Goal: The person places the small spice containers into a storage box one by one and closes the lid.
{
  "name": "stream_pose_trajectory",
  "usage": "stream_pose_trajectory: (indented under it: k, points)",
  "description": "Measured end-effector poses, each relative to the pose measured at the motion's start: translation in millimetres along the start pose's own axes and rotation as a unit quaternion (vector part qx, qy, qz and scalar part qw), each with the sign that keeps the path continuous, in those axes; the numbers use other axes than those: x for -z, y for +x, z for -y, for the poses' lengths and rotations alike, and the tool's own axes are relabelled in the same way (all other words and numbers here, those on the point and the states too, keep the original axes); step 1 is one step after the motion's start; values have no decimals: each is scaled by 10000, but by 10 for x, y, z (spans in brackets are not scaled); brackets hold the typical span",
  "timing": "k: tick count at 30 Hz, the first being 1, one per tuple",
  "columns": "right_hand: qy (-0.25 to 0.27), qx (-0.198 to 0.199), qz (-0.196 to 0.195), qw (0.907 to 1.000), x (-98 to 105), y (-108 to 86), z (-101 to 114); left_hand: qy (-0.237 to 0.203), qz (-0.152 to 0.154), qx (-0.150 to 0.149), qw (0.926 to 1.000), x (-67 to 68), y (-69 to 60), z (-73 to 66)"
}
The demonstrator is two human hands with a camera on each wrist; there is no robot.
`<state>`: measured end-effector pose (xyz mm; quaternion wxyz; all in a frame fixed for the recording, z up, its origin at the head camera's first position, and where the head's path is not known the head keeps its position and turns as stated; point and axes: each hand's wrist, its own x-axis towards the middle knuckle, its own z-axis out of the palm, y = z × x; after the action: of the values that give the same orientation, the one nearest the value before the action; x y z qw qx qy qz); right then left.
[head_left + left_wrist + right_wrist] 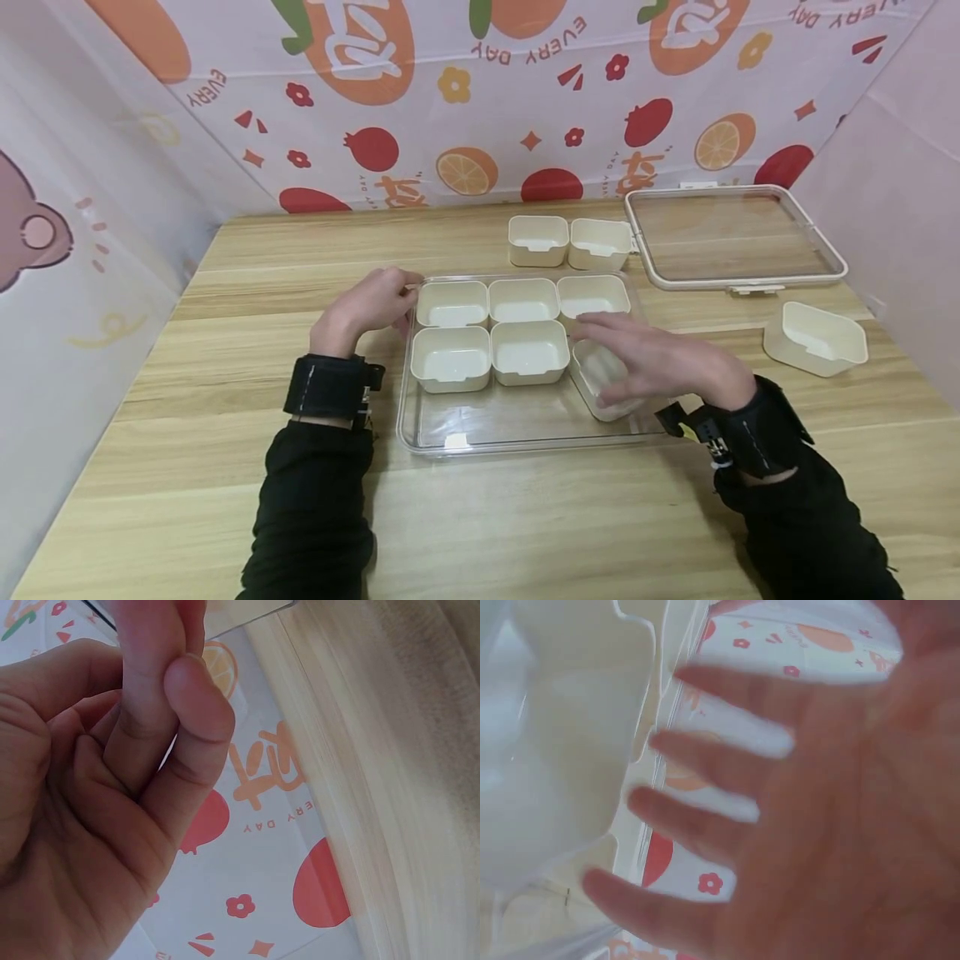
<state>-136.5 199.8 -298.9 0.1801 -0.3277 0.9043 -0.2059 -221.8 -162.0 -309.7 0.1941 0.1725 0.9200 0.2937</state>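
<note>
A clear plastic box (487,421) lies on the table, with cream cups standing in it: a back row of three and, in front, a left cup (450,358) and a middle cup (530,354). At the front right, another cream cup (600,375) sits tilted, partly hidden by my right hand (660,358). That hand's fingers (697,825) are spread and fairly straight beside the cup; whether they touch it I cannot tell. My left hand (367,308) grips the box's back left edge with bent fingers (199,697).
Two cream cups (538,240) stand behind the box. A clear lid (738,237) with a pale frame lies at the back right, and a single cream cup (816,340) stands in front of it. Printed cloth (525,100) hangs along the table's back edge.
</note>
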Motion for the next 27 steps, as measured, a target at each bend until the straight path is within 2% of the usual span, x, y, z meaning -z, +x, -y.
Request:
stream_pose_trajectory:
  k: [4, 7, 11, 18, 27]
  points:
    - [-524, -490, -358, 9968, 14, -1, 27, -13, 2, 7, 10000, -4, 4, 4]
    - [-880, -922, -204, 9916, 22, 6, 70, -19, -7, 17, 10000, -4, 6, 8]
    - [-1221, -1200, 129, 9852, 6, 23, 129, -41, 3, 23, 10000, -4, 4, 10]
    - [-1863, -1101, 348, 9757, -59, 51, 225, -67, 19, 28, 10000, 3, 8, 10]
    - [-2397, -617, 254, 9686, -37, 79, 250, -57, 41, 2, 10000, 8, 16, 23]
